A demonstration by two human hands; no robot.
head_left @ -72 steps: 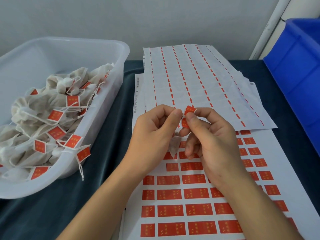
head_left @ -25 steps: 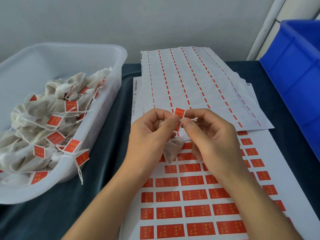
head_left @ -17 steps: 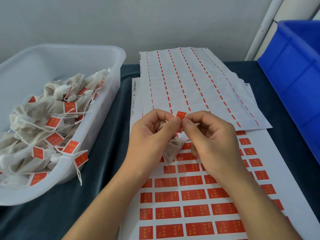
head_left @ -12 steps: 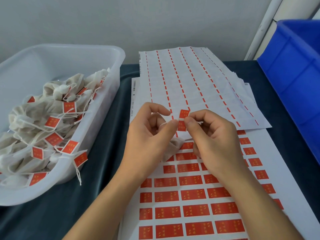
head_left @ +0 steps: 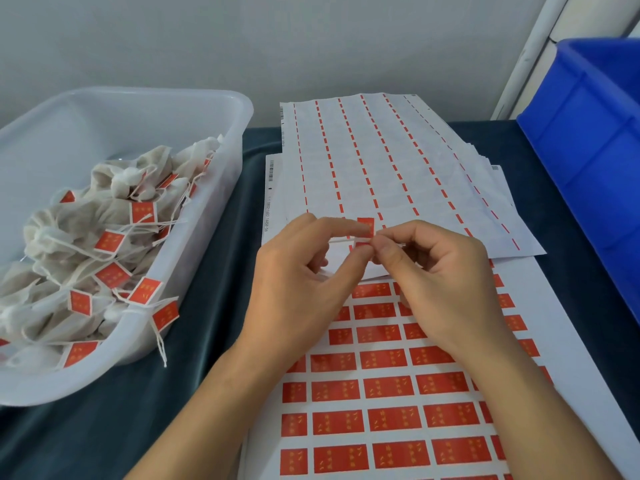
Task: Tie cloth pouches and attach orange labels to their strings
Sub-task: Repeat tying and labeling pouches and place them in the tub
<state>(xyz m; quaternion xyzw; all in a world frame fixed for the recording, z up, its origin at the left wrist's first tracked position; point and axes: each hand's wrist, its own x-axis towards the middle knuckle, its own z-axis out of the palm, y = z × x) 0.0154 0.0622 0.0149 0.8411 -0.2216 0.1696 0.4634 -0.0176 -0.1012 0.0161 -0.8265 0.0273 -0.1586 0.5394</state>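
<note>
1. Nearest the camera, a white backing sheet printed with rows of orange rectangular labels [head_left: 391,420] lies flat on a dark teal, velvety cloth-covered table [head_left: 104,427], running from the near edge towards the middle.
2. Above that sheet, the left hand [head_left: 298,289] and the right hand [head_left: 436,278] meet fingertip to fingertip. The left thumb and forefinger pinch a thin white string [head_left: 341,240], which runs level between the two hands.
3. The right thumb and forefinger pinch a small orange label [head_left: 366,227] against the string; the label stands upright above the fingertips, partly folded over the string.
4. The pouch belonging to this string cannot be made out behind the hands.
5. To the left, a translucent white plastic tub [head_left: 221,188] rests on the table, holding a heap of off-white cloth pouches [head_left: 69,244] already tied and carrying orange tags; one string hangs over its near rim.
6. Farther back, a fanned stack of used white label sheets [head_left: 398,168] with thin orange dashes overlaps the far end of the full sheet.
7. At the right edge stands a blue plastic crate [head_left: 595,140].
8. Behind everything rises a plain pale grey wall [head_left: 277,43].
</note>
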